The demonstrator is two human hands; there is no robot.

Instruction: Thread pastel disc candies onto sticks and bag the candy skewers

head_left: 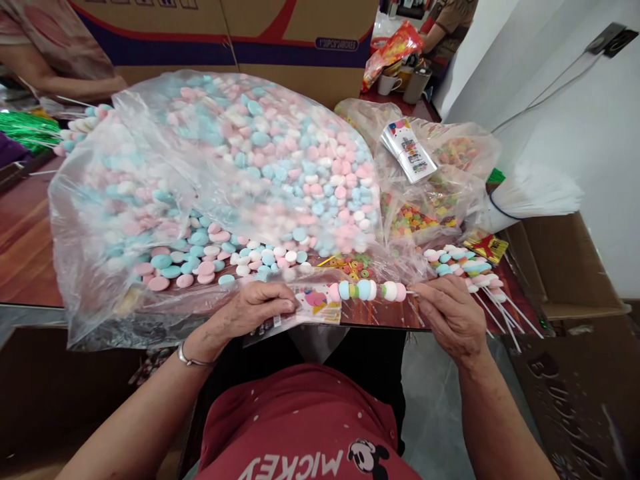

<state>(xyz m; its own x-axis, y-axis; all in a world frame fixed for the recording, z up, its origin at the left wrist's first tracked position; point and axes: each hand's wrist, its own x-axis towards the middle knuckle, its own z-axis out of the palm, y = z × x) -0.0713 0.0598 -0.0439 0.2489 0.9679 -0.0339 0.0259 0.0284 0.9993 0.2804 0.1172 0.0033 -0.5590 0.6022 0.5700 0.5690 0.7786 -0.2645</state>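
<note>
My left hand [257, 310] pinches a printed clear plastic bag [320, 308] at the table's front edge. Fingers closed, my right hand [455, 317] grips the white stick of a marshmallow skewer [367, 291]. Pink, blue and white marshmallows alternate with green gummy rings along it. The skewer lies level, its far end at the bag's mouth; I cannot tell whether its tip is inside. Behind my hands, a large clear sack [240, 153] spills loose marshmallows [173, 267] onto the table. Gummy rings [353, 265] lie near the skewer.
Several filled skewers [467, 267] are piled at the right, sticks past the table edge. Beyond are bags of gummy rings [420, 217], a stack of printed bags [410, 152] and a bundle of white sticks [535, 193]. A big carton [290, 63] stands behind. Other people sit at both sides.
</note>
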